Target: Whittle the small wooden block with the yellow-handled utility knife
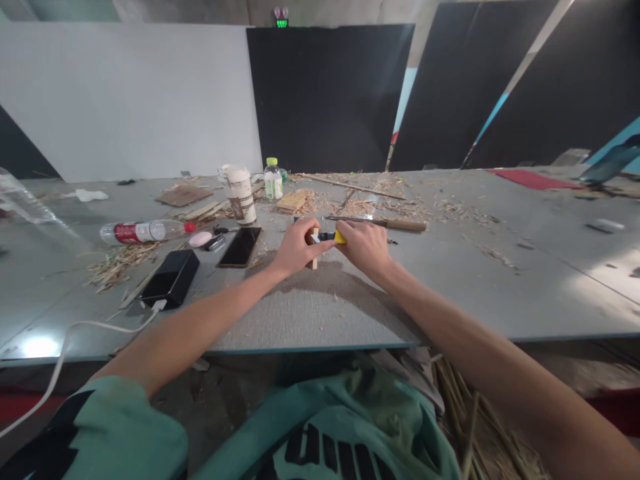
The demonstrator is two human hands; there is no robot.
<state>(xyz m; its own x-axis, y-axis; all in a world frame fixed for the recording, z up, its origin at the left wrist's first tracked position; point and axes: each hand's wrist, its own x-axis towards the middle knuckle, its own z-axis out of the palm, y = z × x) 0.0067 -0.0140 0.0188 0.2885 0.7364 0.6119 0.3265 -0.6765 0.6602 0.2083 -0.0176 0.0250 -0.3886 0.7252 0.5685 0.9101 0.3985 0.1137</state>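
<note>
My left hand [294, 248] is closed around a small piece of wood [315, 262], held upright just above the grey table [280, 313] or resting on it; I cannot tell which. My right hand [366, 245] grips a yellow and black utility knife [327, 237]. Its blade points left and meets the upper part of the wood, close to my left thumb. The thumb stretches toward the knife. My fingers hide much of the wood and the handle. Just behind my right hand lies a long tool with a wooden handle [407, 225].
A phone [240, 247], a black power bank [171, 279] with a white cable [107, 327] and a lying bottle [145, 231] are on the left. Behind stand a paper cup [241, 193] and a green-capped bottle [273, 181]. Wood shavings [463, 212] litter the table.
</note>
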